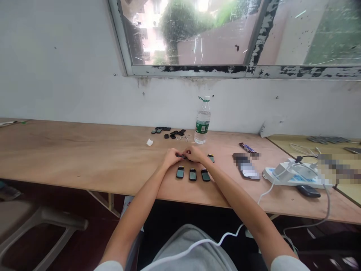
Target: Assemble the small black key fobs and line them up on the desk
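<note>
My left hand [171,156] and my right hand [193,153] meet above the wooden table. Between their fingertips is a small dark piece [180,155], mostly covered, so its exact kind is hidden. Closer to me lie three small black devices with grey-green screens in a row: a left one [180,172], a middle one [193,174] and a right one [205,175]. Another such device [211,158] sits just right of my right hand, partly behind the wrist. Beyond my hands is a loose pile of small black parts [178,133].
A water bottle [202,126] stands upright near the wall. Crumpled white paper [149,142] lies left of my hands. On the right are a wrapped snack bar [248,148], a phone [248,168], a white power strip [293,178] with cables, and a black mouse-like object [308,191].
</note>
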